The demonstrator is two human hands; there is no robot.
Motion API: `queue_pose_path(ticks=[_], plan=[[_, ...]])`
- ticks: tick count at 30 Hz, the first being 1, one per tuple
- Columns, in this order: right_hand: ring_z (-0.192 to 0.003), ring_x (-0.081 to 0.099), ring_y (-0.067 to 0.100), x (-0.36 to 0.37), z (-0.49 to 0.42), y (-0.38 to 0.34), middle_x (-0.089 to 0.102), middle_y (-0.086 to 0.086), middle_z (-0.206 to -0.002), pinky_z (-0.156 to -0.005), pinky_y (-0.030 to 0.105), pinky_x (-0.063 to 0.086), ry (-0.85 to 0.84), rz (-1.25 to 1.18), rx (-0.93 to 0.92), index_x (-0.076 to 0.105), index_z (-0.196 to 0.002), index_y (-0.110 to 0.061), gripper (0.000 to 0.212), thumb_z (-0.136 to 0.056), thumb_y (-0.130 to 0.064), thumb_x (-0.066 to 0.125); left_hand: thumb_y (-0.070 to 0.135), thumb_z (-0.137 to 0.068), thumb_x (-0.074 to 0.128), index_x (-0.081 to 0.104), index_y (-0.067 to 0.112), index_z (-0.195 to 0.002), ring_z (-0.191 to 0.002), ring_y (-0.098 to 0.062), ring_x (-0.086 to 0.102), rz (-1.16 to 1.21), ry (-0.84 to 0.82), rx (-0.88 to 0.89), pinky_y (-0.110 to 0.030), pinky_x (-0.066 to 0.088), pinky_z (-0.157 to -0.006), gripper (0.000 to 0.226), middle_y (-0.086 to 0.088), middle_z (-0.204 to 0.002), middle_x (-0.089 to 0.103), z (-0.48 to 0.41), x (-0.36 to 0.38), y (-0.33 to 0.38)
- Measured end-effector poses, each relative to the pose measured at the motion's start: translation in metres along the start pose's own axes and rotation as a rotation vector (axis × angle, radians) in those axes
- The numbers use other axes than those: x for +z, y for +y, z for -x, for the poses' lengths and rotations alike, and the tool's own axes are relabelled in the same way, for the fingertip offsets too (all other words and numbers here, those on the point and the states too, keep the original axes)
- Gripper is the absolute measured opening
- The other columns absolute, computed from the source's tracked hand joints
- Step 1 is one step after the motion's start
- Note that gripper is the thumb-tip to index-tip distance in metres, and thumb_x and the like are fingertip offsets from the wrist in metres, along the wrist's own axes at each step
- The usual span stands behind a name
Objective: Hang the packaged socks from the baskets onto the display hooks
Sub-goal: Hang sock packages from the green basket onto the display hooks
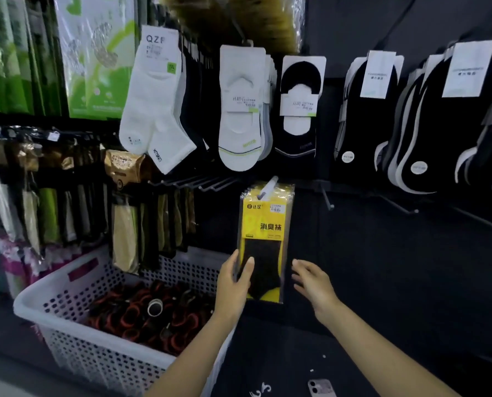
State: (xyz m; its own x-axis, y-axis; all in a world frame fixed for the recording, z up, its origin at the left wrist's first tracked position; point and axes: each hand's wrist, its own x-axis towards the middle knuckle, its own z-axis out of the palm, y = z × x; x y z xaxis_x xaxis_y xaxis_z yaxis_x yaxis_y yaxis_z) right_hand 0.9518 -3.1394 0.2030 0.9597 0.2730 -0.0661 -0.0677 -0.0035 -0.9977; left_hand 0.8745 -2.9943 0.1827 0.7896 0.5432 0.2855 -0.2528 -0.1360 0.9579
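While hanging from the hook point(270, 184), pack point(263, 224): dangling face-out straight above the left thumb, lower end lying between the two hands, with what look like more packs stacking up behind it.
Left hand point(231, 287): steadying the pack's lower left edge, laying the thumb flat on the front, running the other fingers point(234, 257) up beside and apparently behind that edge, seeming to be pinching it lightly.
Right hand point(313, 282): hovering spread and relaxed just off the pack's right edge, holding nothing, touching nothing.
Weight: judging as light, going by the straight hang off one thin hook.
Stiffness: judging as half stiff, probably being held flat by yellow card well above the fingertips, likely giving a little under the thumb where the soft sock is showing.
Surface: gleaming like glossy film, likely sliding under dry fingertips, so calling for a pinch rather than a flat push.
Grip: probably best taking both side edges at finger height for steadying, or reaching up to the carded top, well above the fingertips, for guiding the hole along the hook.
Risk: pulling toward the palms, likely dragging the pack off the hook's end.
Basket point(38, 295): sitting just outside the left wrist, holding dark, red-edged goods, too blurred for naming.
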Motion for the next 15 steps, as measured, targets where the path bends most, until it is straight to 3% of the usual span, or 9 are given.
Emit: queue_pose_path(ticks=[4,8,11,15], plan=[[-0.109,0.059,0.019,-0.043,0.039,0.051,0.06,0.003,-0.115,-0.095,0.034,0.049,-0.057,0.097,0.079,0.06,-0.11,-0.018,0.015,-0.096,-0.02,0.055,0.053,-0.083,0.052,0.045,0.028,-0.137,-0.124,-0.002,0.041,-0.016,-0.003,-0.127,-0.022,0.037,-0.101,0.06,0.017,-0.134,0.045,0.068,0.003,-0.048],[-0.1,0.063,0.018,-0.094,0.087,0.128,0.064,0.007,-0.114,-0.088,0.031,0.051,-0.084,0.227,0.266,0.063,-0.107,-0.013,0.014,-0.095,-0.019,0.057,0.042,-0.088,0.057,0.056,0.03,-0.121,-0.112,-0.004,0.051,-0.024,-0.067,-0.383,-0.011,0.044,-0.083,0.035,0.011,-0.123,0.056,0.155,0.019,-0.11],[-0.094,0.063,0.016,-0.129,0.122,0.19,0.066,0.01,-0.114,-0.08,0.026,0.052,-0.121,0.381,0.384,0.063,-0.101,-0.014,0.01,-0.095,-0.018,0.057,0.025,-0.092,0.059,0.06,0.015,-0.112,-0.096,-0.007,0.057,-0.076,-0.131,-0.569,-0.007,0.044,-0.073,0.023,-0.007,-0.113,0.064,0.222,0.03,-0.149],[-0.101,0.063,0.015,-0.165,0.153,0.254,0.067,0.002,-0.105,-0.072,0.003,0.043,-0.164,0.623,0.408,0.067,-0.104,-0.015,0.018,-0.09,-0.025,0.065,0.001,-0.092,0.054,0.056,-0.013,-0.114,-0.065,0.004,0.057,-0.234,-0.276,-0.734,-0.003,0.04,-0.054,0.027,-0.012,-0.09,0.062,0.287,0.029,-0.188]])
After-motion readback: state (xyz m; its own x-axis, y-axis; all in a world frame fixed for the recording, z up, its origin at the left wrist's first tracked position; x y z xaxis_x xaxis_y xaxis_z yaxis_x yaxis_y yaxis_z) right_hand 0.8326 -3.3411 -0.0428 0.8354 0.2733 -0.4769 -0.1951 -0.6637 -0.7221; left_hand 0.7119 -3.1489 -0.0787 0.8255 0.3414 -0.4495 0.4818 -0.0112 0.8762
